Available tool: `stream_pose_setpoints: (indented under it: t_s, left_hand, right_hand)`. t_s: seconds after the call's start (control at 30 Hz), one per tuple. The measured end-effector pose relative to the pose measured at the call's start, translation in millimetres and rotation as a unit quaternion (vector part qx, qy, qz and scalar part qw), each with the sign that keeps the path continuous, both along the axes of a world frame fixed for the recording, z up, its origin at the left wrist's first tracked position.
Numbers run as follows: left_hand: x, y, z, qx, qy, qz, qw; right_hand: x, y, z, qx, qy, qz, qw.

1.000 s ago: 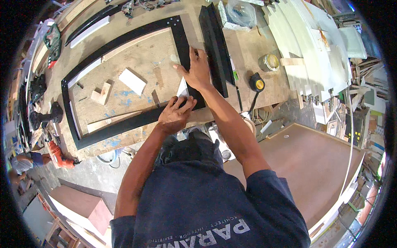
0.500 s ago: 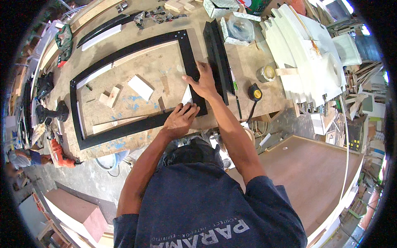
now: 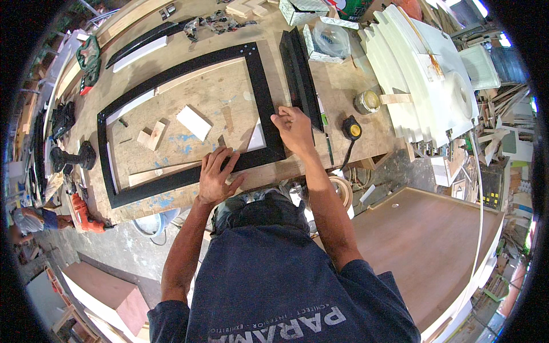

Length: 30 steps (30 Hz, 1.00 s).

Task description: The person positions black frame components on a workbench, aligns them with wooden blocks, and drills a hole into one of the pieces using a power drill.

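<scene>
A black rectangular frame (image 3: 264,86) lies flat on the wooden workbench (image 3: 337,86), with small light dots at its far right corner. My left hand (image 3: 216,176) rests on the near rail, fingers spread and thumb apart. At the outer edge of the right rail is my right hand (image 3: 295,130), its fingers curled in toward the thumb; whatever may be between them is hidden. Inside the frame lie a white block (image 3: 194,122), a small wooden piece (image 3: 152,136) and a long wooden wedge (image 3: 160,173). A white piece (image 3: 256,139) sits by the near right corner.
Black strips (image 3: 298,80) lie right of the frame, near a tape measure (image 3: 352,128) and an open can (image 3: 367,102). A black cordless drill (image 3: 73,157) stands left; an orange power tool (image 3: 84,214) is at the bench edge. White sheets (image 3: 423,74) are stacked far right.
My left hand has slid left along the near rail, away from the corner, and its fingers have spread. My right hand has moved nearer and to the right, its fingers now curled.
</scene>
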State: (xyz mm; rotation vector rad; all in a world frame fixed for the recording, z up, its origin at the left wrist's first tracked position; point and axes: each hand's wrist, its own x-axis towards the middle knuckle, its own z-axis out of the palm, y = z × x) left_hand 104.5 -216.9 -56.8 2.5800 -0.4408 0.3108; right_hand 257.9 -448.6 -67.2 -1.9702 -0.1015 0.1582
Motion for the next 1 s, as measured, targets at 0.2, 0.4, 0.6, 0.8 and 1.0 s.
stream_pose_setpoints:
  t_s: [0.2, 0.4, 0.6, 0.8, 1.0]
  left_hand:
    - [2, 6, -16, 0.026, 0.001, -0.018, 1.0]
    - [7, 6, -28, 0.006, 0.008, -0.022, 1.0]
    - [7, 6, -23, 0.01, 0.003, -0.022, 1.0]
    - [9, 5, -21, 0.01, 0.023, -0.027, 0.999]
    - [9, 3, -20, 0.012, 0.05, -0.039, 0.998]
  right_hand:
    - [1, 13, -10, -0.121, -0.045, -0.002, 0.992]
    - [-2, 16, -25, -0.239, -0.144, 0.016, 0.96]
    - [-1, 15, -20, -0.187, -0.111, 0.033, 0.976]
    - [4, 16, -6, -0.218, -0.095, 0.055, 0.97]
    - [22, 22, 8, -0.358, 0.035, 0.112, 0.926]
